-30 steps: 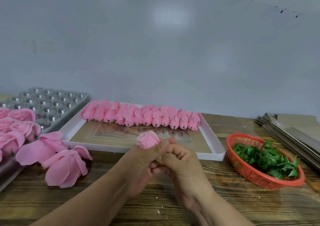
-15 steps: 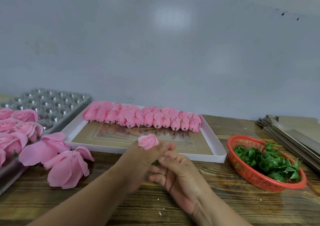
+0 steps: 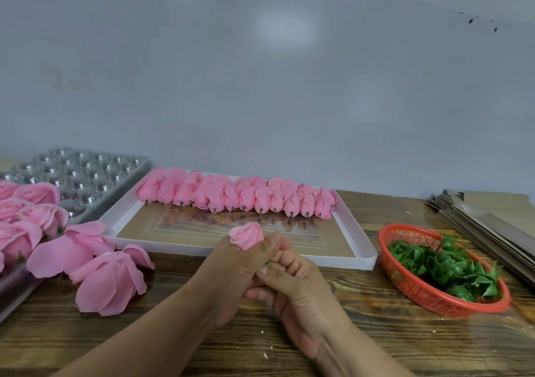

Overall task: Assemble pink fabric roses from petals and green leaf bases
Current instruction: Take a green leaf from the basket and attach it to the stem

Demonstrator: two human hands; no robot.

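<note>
My left hand [image 3: 234, 269] grips a small pink rose bud [image 3: 246, 235] that sticks up above its fingers. My right hand [image 3: 292, 287] is pressed against it from the right, fingers curled at a green leaf base [image 3: 267, 262], of which only a sliver shows. A row of pink buds [image 3: 237, 194] lies along the far side of the white tray [image 3: 359, 240]. Two loose pink petal sets [image 3: 107, 281] lie on the table at left. The green leaf bases [image 3: 445, 266] fill a red basket [image 3: 417, 292] at right.
Finished pink roses [image 3: 26, 217] sit on a metal mould tray [image 3: 84, 174] at the far left. Stacked flat cardboard [image 3: 492, 217] lies at the far right. A grey wall stands close behind the wooden table [image 3: 144, 347].
The rose bud has tilted so its spiral top faces me more. My right hand has moved up against the left hand, its fingers closing at the bud's underside.
</note>
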